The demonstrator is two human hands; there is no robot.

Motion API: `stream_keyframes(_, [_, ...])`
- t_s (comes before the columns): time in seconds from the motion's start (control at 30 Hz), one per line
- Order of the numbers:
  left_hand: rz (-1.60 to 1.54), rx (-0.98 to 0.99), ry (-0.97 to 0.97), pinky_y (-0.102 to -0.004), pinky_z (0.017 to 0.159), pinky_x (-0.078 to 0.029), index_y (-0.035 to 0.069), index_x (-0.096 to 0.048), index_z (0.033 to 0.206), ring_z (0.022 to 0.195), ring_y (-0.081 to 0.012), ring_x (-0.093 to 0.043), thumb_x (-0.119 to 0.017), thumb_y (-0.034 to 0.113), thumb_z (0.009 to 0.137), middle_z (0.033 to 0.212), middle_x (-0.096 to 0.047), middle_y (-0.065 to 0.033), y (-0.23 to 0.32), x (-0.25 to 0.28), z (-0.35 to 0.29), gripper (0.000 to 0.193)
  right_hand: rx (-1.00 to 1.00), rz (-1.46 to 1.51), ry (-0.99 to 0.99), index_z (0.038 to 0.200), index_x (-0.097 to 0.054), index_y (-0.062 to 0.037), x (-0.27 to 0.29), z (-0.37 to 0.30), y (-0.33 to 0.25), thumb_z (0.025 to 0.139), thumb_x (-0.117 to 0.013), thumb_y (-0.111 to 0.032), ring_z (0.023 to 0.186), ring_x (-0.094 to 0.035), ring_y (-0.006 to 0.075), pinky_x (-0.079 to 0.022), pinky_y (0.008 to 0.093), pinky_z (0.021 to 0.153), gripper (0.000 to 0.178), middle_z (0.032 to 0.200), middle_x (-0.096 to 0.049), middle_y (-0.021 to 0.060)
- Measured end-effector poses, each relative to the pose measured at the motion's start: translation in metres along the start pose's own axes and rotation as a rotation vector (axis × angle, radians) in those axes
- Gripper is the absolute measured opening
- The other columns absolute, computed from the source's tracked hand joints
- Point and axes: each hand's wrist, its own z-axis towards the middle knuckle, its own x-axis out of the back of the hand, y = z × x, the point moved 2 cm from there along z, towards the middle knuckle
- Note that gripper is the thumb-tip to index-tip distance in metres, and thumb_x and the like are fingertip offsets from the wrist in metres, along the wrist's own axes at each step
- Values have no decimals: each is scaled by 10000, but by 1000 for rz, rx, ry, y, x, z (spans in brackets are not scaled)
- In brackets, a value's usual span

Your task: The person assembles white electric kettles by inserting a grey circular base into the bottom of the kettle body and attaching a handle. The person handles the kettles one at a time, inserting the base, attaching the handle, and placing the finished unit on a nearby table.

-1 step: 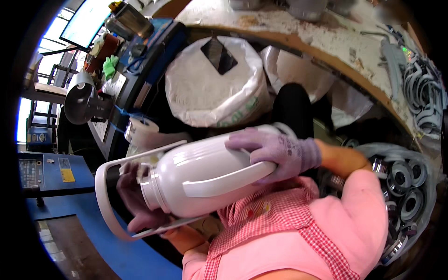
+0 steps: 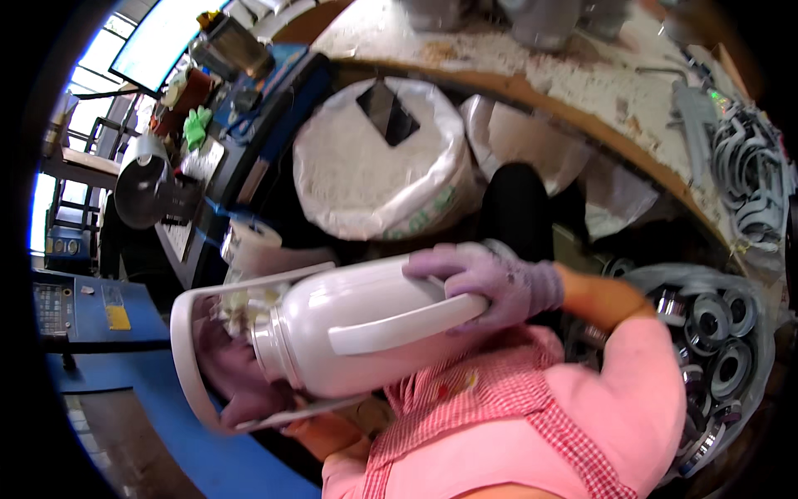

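Across my lap lies a pale, glossy vacuum jug on its side, its neck to the left. It has a curved side handle and a wide carrying loop around the neck end. My right hand, in a lilac glove, is closed over the base end near the side handle. My left hand, gloved in a darker mauve, is inside the loop at the jug's mouth. Motion smears its fingers, and whether they hold anything is unclear. Some pale pieces show beside the neck.
Ahead stands a white-lined round bin with a dark phone on top. A worktable curves behind it, with grey handles at right. A bag of ring-shaped parts is at my right, a blue machine at left.
The jug and my right hand sit slightly lower in the picture, with the right hand's grip unchanged. My left hand has shifted at the mouth and is more blurred.
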Motion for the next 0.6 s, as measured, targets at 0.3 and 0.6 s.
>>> stream_keyframes(0.3, [489,-402,-416,-545,1089,-416,22,-502,1234,1296,-358,-506,-479,229,960,1400,-508,-191,0,-53,-4,344,-319,776,959,1118,-671,-18,69,-36,-31,993,-510,-563,850,-510,89,-433,250,779,582,985,-571,28])
stream_keyframes(0.6, [-7,393,-663,-472,1115,-386,-62,-470,1400,1342,-396,-480,-809,192,763,1411,-495,-266,-35,-78,-53,765,-53,-886,1386,929,-580,30,219,-12,41,1012,-520,-386,1219,-360,317,-297,426,1051,428,1292,-381,152])
